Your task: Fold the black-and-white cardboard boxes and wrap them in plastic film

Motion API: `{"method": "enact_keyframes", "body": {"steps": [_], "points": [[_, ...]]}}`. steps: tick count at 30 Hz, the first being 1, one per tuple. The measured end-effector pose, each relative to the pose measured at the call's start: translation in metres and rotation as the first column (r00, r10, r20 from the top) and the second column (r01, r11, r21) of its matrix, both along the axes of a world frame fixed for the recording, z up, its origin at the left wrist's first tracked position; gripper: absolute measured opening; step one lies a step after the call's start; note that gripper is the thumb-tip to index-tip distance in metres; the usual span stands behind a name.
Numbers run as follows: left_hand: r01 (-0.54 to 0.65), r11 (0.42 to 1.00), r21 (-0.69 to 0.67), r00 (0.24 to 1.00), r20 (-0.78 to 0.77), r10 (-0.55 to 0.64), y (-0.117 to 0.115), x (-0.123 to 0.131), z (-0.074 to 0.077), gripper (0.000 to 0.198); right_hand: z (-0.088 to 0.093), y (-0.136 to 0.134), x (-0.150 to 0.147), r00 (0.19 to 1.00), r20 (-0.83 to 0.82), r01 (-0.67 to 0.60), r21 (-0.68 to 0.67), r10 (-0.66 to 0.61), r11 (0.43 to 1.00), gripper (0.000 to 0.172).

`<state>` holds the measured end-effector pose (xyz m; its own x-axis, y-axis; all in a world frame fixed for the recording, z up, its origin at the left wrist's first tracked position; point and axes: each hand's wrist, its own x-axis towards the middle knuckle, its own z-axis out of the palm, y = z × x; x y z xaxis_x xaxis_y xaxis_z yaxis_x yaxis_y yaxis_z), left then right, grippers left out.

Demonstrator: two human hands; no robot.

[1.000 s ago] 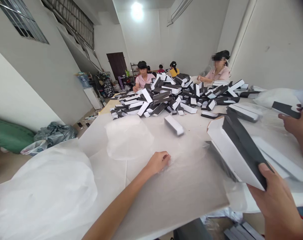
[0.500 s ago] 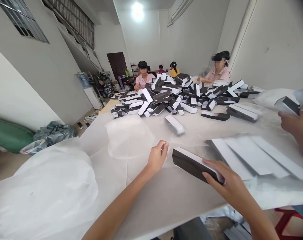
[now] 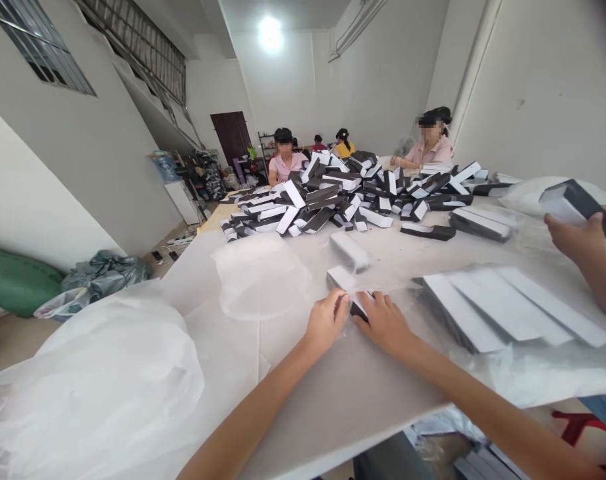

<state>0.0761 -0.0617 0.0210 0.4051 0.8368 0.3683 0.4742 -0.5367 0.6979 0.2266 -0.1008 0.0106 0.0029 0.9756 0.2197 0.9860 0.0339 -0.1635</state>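
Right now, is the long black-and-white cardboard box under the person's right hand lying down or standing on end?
Lying down: the box shows its long white side upward, under the right hand.

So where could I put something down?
Between the left forearm and right forearm, toward the near edge, the table is bare. A smaller patch lies between the wrapped box and the white boxes. It's crowded at the back with piled boxes, and far left with puffy white plastic.
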Motion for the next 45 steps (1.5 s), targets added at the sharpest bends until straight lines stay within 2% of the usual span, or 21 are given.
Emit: {"method": "enact_keyframes", "body": {"steps": [5,10,14,19,23,27,30,33,36,38,39,41,43,45], "points": [[0.034,0.999,0.014,0.997,-0.071,-0.033,-0.005,0.004,-0.009,0.029,-0.001,0.065,-0.005,0.999,-0.038,0.041,0.06,-0.039,0.997,0.052],[0.058,0.998,0.015,0.993,-0.104,-0.056,-0.01,0.005,-0.013,0.028,-0.017,0.113,-0.004,0.987,-0.143,-0.04,0.223,0.073,0.974,0.046],[0.065,0.998,-0.012,0.985,-0.158,-0.066,-0.014,0.005,-0.018,0.028,-0.027,0.13,-0.003,0.975,-0.182,-0.067,0.314,0.129,0.947,0.047],[0.058,0.998,-0.015,0.977,-0.207,-0.06,-0.015,0.005,-0.027,0.027,-0.032,0.147,-0.002,0.992,-0.095,-0.049,0.327,0.084,0.944,0.053],[0.064,0.997,-0.043,0.964,-0.254,-0.073,-0.015,0.003,-0.029,0.026,-0.035,0.163,-0.004,0.997,-0.067,-0.004,0.314,0.027,0.949,0.053],[0.102,0.994,-0.028,0.958,-0.265,-0.105,-0.02,0.001,-0.018,0.025,-0.038,0.17,-0.008,0.994,-0.086,0.097,0.309,-0.074,0.946,0.051],[0.112,0.99,0.084,0.97,-0.225,-0.091,-0.017,0.008,0.002,0.02,-0.041,0.17,-0.01,0.988,-0.117,0.133,0.275,-0.104,0.952,0.053],[0.077,0.971,0.228,0.987,-0.156,-0.042,0.01,0.026,0.023,0.021,-0.044,0.17,-0.011,0.984,-0.159,0.125,0.261,-0.085,0.957,0.053],[-0.002,0.954,0.3,0.999,-0.039,0.015,0.063,0.05,0.029,0.03,-0.044,0.172,-0.011,0.973,-0.225,0.109,0.261,-0.049,0.959,0.051],[-0.147,0.95,0.275,0.989,0.057,0.137,0.102,0.063,0.02,0.037,-0.041,0.174,-0.011,0.959,-0.276,0.133,0.25,-0.061,0.959,0.051],[-0.252,0.947,0.198,0.967,0.099,0.236,0.12,0.068,0.011,0.04,-0.039,0.175,-0.01,0.954,-0.29,0.151,0.229,-0.08,0.962,0.05],[-0.412,0.911,-0.008,0.908,0.078,0.412,0.145,0.073,-0.008,0.044,-0.035,0.179,-0.008,0.956,-0.272,0.165,0.181,-0.112,0.97,0.049],[-0.46,0.884,-0.08,0.884,0.046,0.464,0.158,0.072,-0.025,0.047,-0.035,0.182,-0.005,0.969,-0.22,0.151,0.159,-0.114,0.976,0.048],[-0.464,0.881,-0.092,0.884,0.022,0.468,0.161,0.07,-0.036,0.05,-0.037,0.183,-0.004,0.978,-0.189,0.127,0.18,-0.092,0.976,0.048]]}}
